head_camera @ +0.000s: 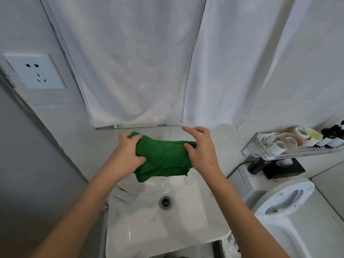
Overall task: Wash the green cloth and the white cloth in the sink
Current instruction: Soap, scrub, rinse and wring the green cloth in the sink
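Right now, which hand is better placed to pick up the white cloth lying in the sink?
Left. The white cloth lies at the sink's left edge, just below the left hand.

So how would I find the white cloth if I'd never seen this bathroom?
Start at the white sink below the hanging towels. Look at its back left edge, under the green cloth that both hands grip. The white cloth lies crumpled there, half on the rim. It is wrinkled and soft, unlike the smooth, shiny basin, and much smaller than the towels.
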